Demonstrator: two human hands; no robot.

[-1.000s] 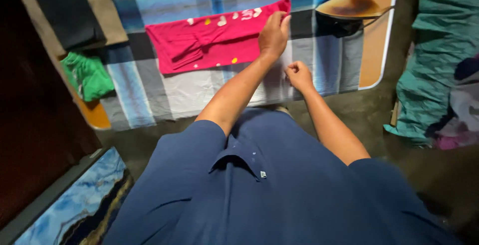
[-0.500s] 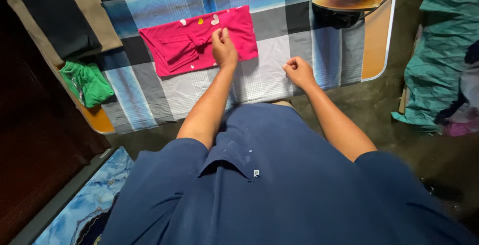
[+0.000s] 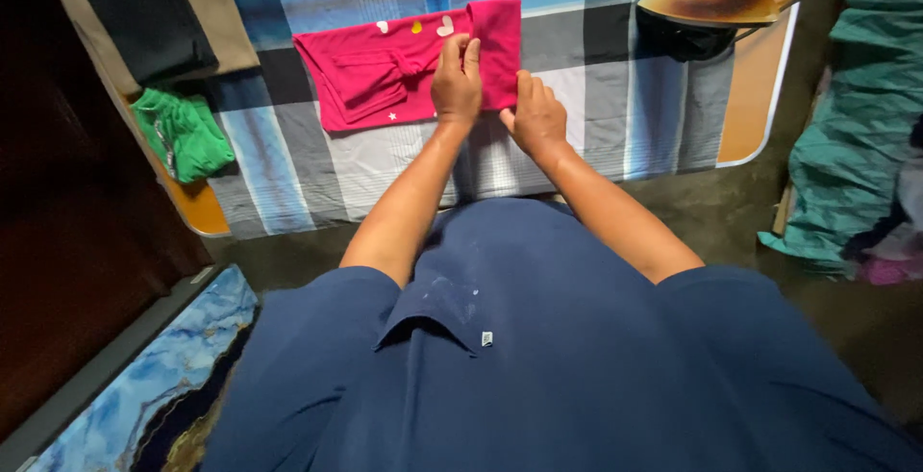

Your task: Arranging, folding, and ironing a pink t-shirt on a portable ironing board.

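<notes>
The folded pink garment (image 3: 404, 63) lay upper centre on the checked worktop (image 3: 596, 97), long axis left-right. The left hand (image 3: 457, 83) pressed its right fold with flat fingers. The right hand (image 3: 536, 116) rested just beside that edge, fingers loosely curled, holding nothing.

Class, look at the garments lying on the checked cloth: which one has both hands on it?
The pink garment with small heart shapes; the left hand and right hand rest on its right end. The green garment lies untouched at the left edge.

Pink garment (image 3: 385, 73) partly under both hands; iron (image 3: 707, 11) – top edge cropped.
</notes>
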